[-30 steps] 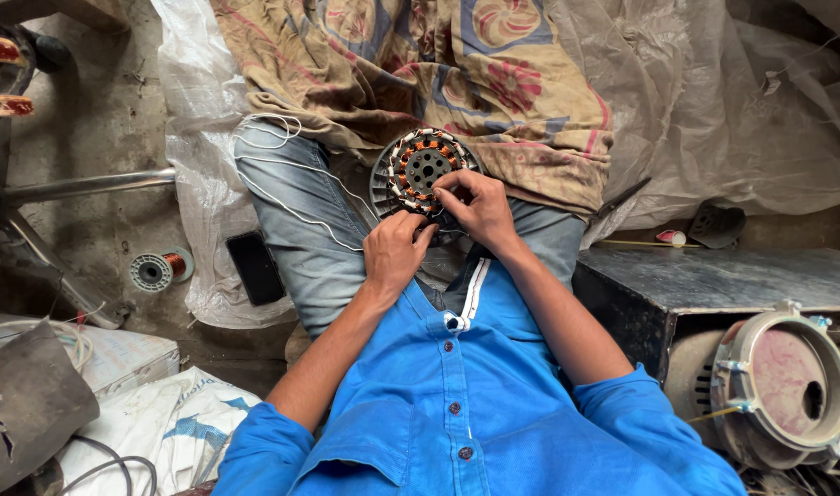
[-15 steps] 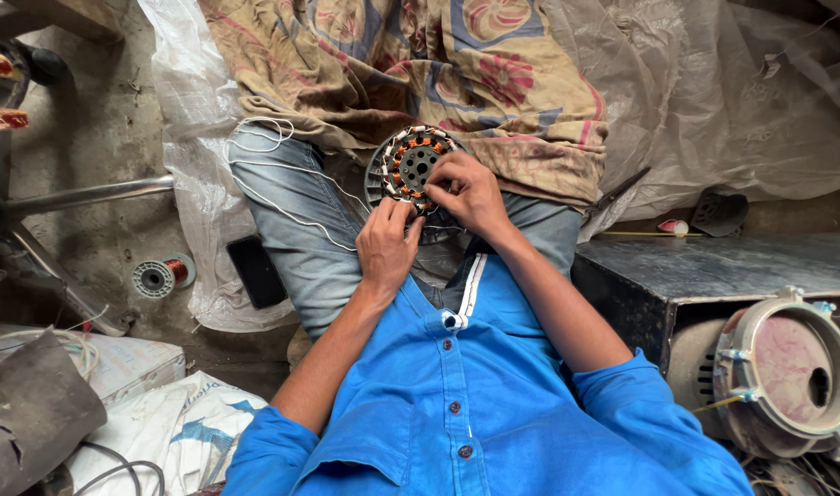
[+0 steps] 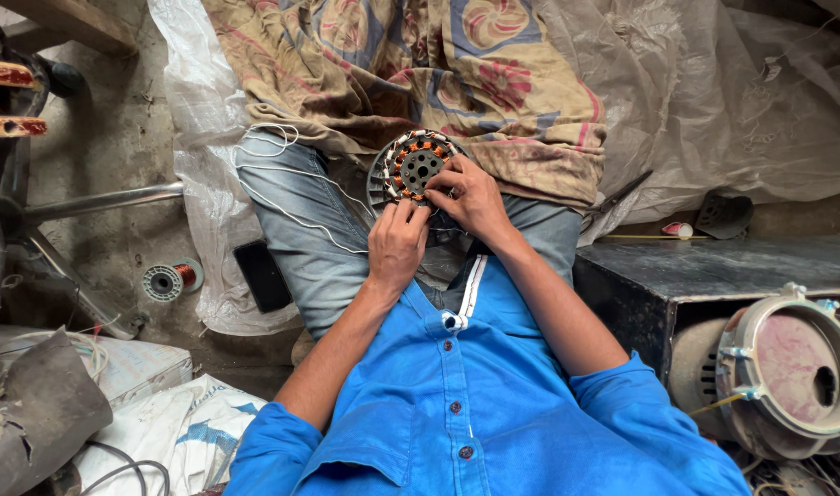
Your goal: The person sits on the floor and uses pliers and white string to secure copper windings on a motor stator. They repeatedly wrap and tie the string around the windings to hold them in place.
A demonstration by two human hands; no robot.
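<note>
Where the lap meets the lower edge of the patterned cloth (image 3: 420, 64), a round stator (image 3: 412, 167) is propped, tilted up toward the camera, resting on the thighs and not on any desk. It is steadied by both hands. The left hand (image 3: 397, 243) is set at its lower rim with the fingers (image 3: 408, 216) narrowed together against the ring of copper coils; whether a wire end is pinched there cannot be told. The right hand (image 3: 473, 197) is laid over the right side, its fingers curled onto the rim and windings. Thin white wire (image 3: 291, 174) is trailed loosely across the left thigh.

The stator is judged heavy for its size and stiff, being a stack of steel plates, so it is best gripped by the outer rim or the centre hub. The coils are judged delicate: their thin coating could be scraped and the strands kinked if squeezed. A small spool (image 3: 165, 280) is seen on the floor near the cloth sack's left edge.
</note>
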